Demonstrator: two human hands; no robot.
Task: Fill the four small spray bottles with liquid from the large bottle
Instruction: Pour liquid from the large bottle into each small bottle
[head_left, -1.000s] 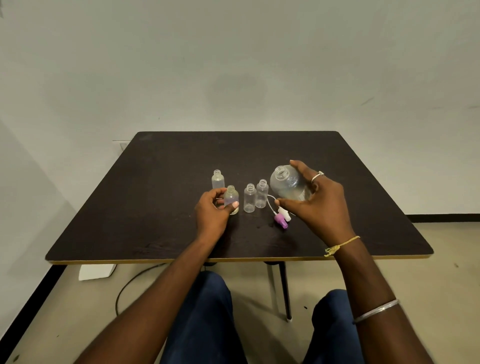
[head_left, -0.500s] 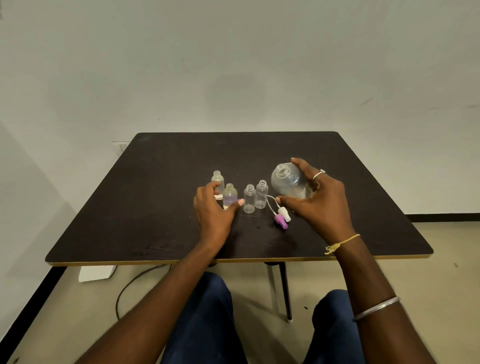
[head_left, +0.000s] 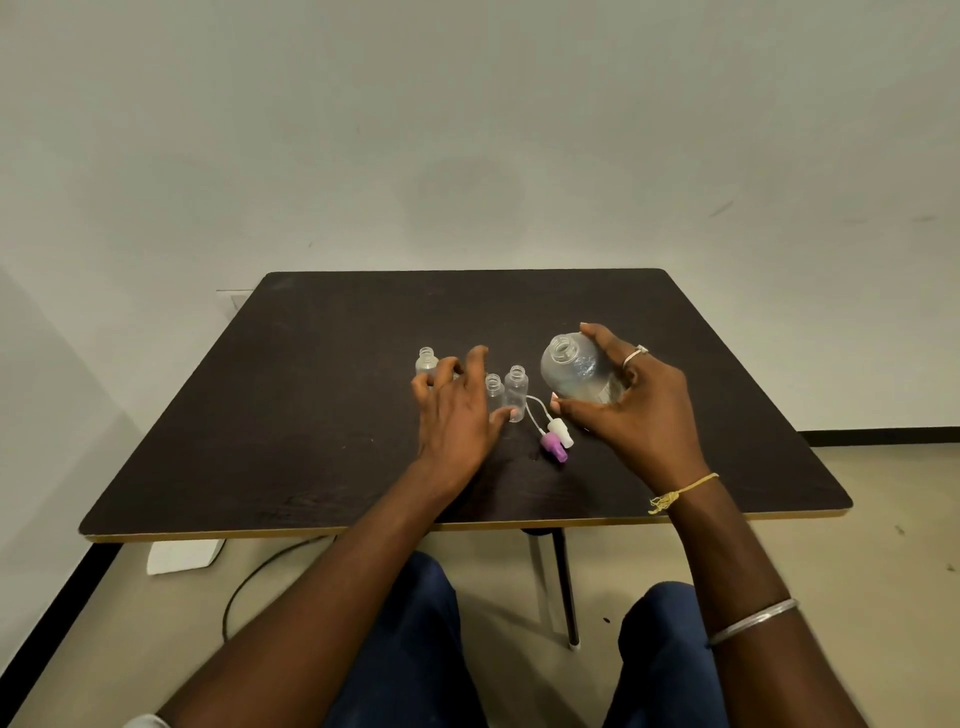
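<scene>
Left grip (head_left: 457, 415): fingers spread, holding nothing, over the small bottles (head_left: 516, 387)
Right grip (head_left: 641, 410): wrapped round tilted large bottle (head_left: 571, 371)

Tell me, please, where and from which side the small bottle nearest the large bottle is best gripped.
Probably round its straight body below the neck, from the near side with the left hand: the rightmost small bottle stands upright, open-mouthed, a neighbouring small bottle close on its left, the spray caps lying with their tubes at its right.
</scene>
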